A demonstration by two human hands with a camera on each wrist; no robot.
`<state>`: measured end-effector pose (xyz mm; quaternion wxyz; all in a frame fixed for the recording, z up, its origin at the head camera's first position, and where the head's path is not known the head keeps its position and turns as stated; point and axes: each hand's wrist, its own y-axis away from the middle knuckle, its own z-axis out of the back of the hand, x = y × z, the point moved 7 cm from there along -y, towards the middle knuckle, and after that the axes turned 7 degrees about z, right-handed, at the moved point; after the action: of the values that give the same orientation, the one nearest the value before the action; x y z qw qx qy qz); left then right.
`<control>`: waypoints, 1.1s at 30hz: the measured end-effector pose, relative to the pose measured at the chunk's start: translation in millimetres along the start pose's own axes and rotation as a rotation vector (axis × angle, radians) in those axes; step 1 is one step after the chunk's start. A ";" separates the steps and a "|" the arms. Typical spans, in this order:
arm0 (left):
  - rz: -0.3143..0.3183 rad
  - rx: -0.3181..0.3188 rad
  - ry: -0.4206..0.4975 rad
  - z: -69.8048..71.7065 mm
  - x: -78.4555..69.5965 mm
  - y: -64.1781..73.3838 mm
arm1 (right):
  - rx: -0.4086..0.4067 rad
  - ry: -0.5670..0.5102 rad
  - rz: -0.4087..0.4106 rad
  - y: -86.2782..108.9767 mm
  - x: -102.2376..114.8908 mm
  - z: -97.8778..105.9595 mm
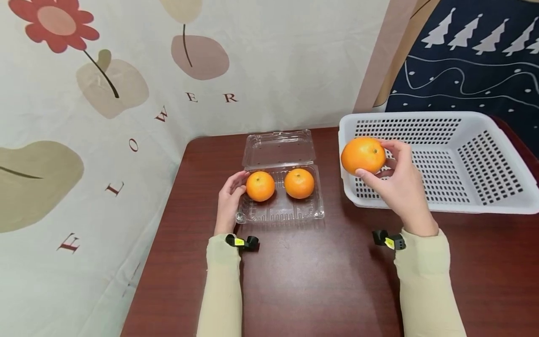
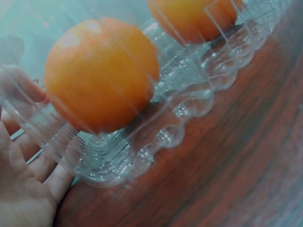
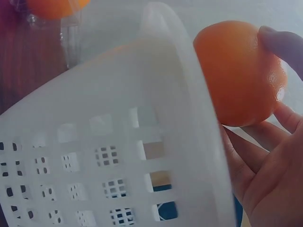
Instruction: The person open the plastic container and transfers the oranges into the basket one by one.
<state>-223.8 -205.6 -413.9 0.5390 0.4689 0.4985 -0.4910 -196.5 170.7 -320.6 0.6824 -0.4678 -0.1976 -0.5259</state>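
Between the thumb and fingers of my right hand (image 1: 402,182) is an orange (image 1: 362,156), held up over the left end of a white plastic basket (image 1: 476,208). In the right wrist view the same orange (image 3: 239,73) shows beside the basket's rim (image 3: 199,94). A clear plastic clamshell box (image 1: 278,216) lies with its lid (image 1: 279,149) folded back. Two more oranges sit inside it, a left one (image 1: 260,186) and a right one (image 1: 299,183). My left hand (image 1: 230,199) grips the box's left side, its thumb near the left orange (image 2: 102,75).
The dark red wooden table (image 1: 294,281) carries the box and the basket. Behind it hangs a pale cloth (image 1: 286,61) with flower prints and letters. A navy cloth (image 1: 463,70) with white trees hangs behind the basket.
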 end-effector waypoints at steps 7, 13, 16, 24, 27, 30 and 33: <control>0.003 -0.006 -0.012 -0.6 -1.4 0.1 | 0.032 0.036 -0.008 -2.2 -4.0 -2.5; 0.001 -0.012 -0.017 0.3 -1.6 0.2 | 0.046 0.081 -0.012 -6.2 -2.3 1.0; 0.003 -0.012 -0.020 0.5 -1.5 0.0 | 0.054 0.095 0.003 -8.4 1.4 2.4; 0.014 -0.014 -0.020 1.6 0.6 -0.3 | 0.067 0.155 0.043 -16.5 10.2 9.1; 0.016 -0.014 -0.017 1.5 0.6 -0.2 | 0.085 0.182 0.047 -19.1 9.6 12.1; 0.021 -0.012 -0.015 1.3 0.8 0.2 | 0.101 0.199 0.045 -20.5 7.4 13.9; 0.022 -0.011 -0.016 1.1 1.2 0.6 | 0.116 0.215 0.045 -22.0 5.2 14.8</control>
<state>-223.1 -206.7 -415.0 0.5509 0.4676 0.4918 -0.4858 -211.2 180.3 -300.0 0.7372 -0.3726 -0.1431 -0.5452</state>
